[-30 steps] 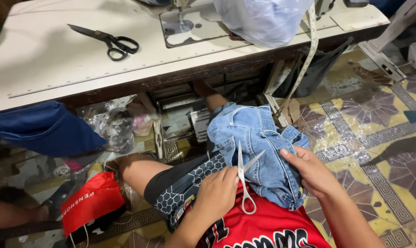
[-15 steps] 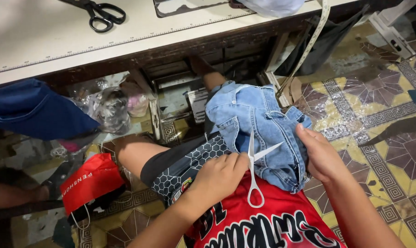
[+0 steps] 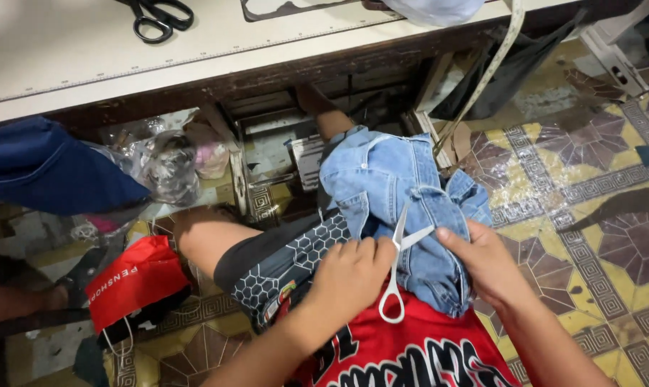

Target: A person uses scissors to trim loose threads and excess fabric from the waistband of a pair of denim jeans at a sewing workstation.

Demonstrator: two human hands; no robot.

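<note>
1. Far out to the left of your grip, a dark blue cloth [image 3: 49, 172] hangs below the table edge, and a red bag [image 3: 135, 279] lies on the floor under it.
2. Up and left of your hands, black scissors [image 3: 156, 14] lie on the pale sewing table [image 3: 195, 61], well apart from anything you hold.
3. Your left hand [image 3: 349, 276] is closed around small white thread snips [image 3: 398, 269]. The finger loop hangs below your knuckles and the blades point up, slightly parted, against the denim.
4. The light blue denim garment [image 3: 403, 201] is bunched on your lap, draped over your right knee. It sits between your two hands and touches both.
5. Your right hand [image 3: 489, 261] is closed on the denim just right of the snips, thumb on top, pinching a fold beside the blade tips.
6. Beyond that hand, to the right, a pale measuring tape [image 3: 482, 79] hangs down from the table edge over the patterned tile floor [image 3: 589, 208].
</note>
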